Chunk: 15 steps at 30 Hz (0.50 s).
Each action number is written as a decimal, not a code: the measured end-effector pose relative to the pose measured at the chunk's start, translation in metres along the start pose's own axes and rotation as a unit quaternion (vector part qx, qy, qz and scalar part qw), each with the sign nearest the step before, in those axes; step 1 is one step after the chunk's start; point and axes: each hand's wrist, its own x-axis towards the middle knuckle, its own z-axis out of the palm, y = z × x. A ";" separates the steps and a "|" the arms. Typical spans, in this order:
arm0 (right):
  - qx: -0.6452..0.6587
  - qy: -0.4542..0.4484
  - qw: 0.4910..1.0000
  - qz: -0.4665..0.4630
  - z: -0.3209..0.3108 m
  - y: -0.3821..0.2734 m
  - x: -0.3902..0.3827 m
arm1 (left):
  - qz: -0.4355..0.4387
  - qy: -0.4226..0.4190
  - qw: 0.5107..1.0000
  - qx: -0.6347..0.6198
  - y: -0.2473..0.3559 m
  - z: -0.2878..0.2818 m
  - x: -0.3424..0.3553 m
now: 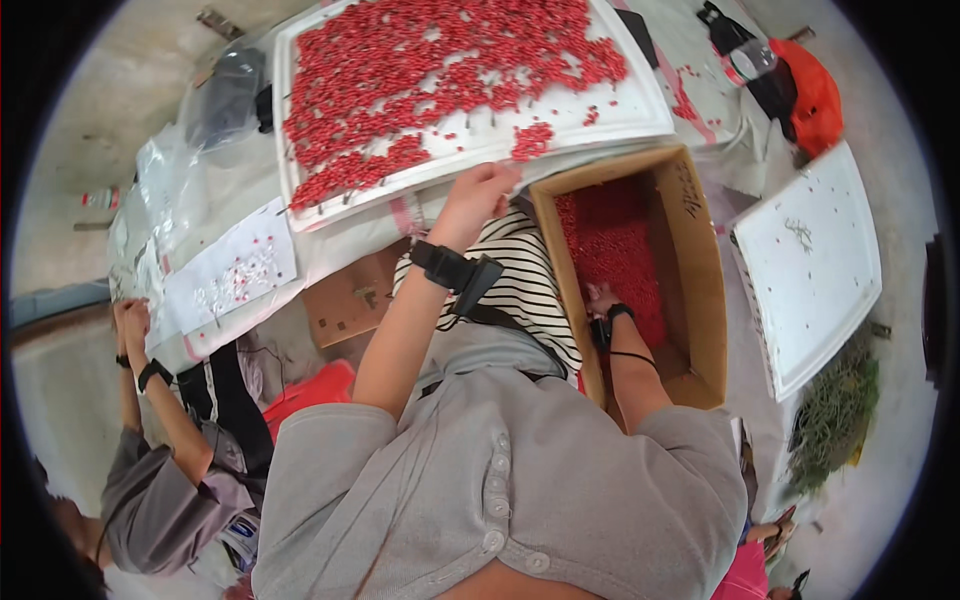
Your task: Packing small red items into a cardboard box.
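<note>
My left hand [478,203] is at the near edge of a white tray [610,125], its fingers pinched together. Whatever lies between those fingertips is too small to make out. Small red berries [440,60] cover much of the tray, with a loose cluster [532,141] close to the pinched fingers. Down inside a cardboard box [700,250] to the right, my right hand [600,300] rests by the box's left wall, fingers apart. A layer of the same red berries [625,250] covers the box's bottom. Each wrist wears a black strapped device.
A second white tray [815,270] with a few stem bits leans right, above a green stem bundle [840,410]. At left, a co-worker's hands [132,325] are beside a white sheet [235,270] dotted with berries. A plastic bottle [750,62] lies by an orange bag [815,95].
</note>
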 end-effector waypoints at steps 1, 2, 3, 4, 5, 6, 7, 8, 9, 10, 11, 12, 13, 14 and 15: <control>-0.011 0.005 1.000 -0.015 0.003 0.002 0.003 | -0.005 0.041 0.999 -0.026 0.001 -0.012 -0.005; 0.000 -0.018 1.000 0.010 0.005 0.003 0.006 | -0.011 0.081 0.995 -0.053 0.003 -0.023 -0.010; 0.011 -0.025 0.999 0.047 0.007 0.005 0.008 | -0.018 0.115 0.990 -0.083 0.004 -0.032 -0.014; 0.008 -0.039 0.999 0.033 0.009 0.007 0.009 | -0.012 0.122 0.989 -0.082 0.005 -0.040 -0.018; 0.015 -0.031 0.999 0.030 0.010 0.008 0.009 | -0.018 0.133 0.985 -0.106 0.005 -0.047 -0.021; 0.024 -0.023 0.999 0.028 0.011 0.008 0.009 | -0.024 0.143 0.981 -0.129 0.006 -0.053 -0.023; 0.036 -0.008 0.998 0.046 0.011 0.008 0.009 | -0.036 0.153 0.976 -0.153 0.007 -0.057 -0.023; 0.028 -0.013 0.999 0.026 0.010 0.008 0.008 | -0.029 0.153 0.976 -0.155 0.007 -0.060 -0.023; 0.028 -0.016 0.999 0.030 0.009 0.006 0.006 | -0.027 0.155 0.973 -0.166 0.007 -0.062 -0.022; 0.028 -0.020 0.999 0.034 0.007 0.004 0.005 | -0.025 0.156 0.971 -0.178 0.006 -0.064 -0.020; 0.019 -0.022 0.998 0.047 0.006 0.001 0.003 | -0.025 0.164 0.968 -0.187 0.006 -0.065 -0.019; 0.026 -0.020 0.999 0.039 0.004 -0.003 0.000 | -0.021 0.156 0.969 -0.191 0.005 -0.066 -0.018; 0.019 -0.027 0.998 0.049 0.002 -0.007 -0.002 | -0.025 0.153 0.967 -0.204 0.004 -0.067 -0.017; 0.012 -0.035 0.998 0.059 0.000 -0.012 -0.006 | -0.030 0.150 0.964 -0.218 0.004 -0.069 -0.016; 0.004 -0.043 0.997 0.068 -0.001 -0.017 -0.009 | -0.040 0.142 0.961 -0.233 0.004 -0.070 -0.016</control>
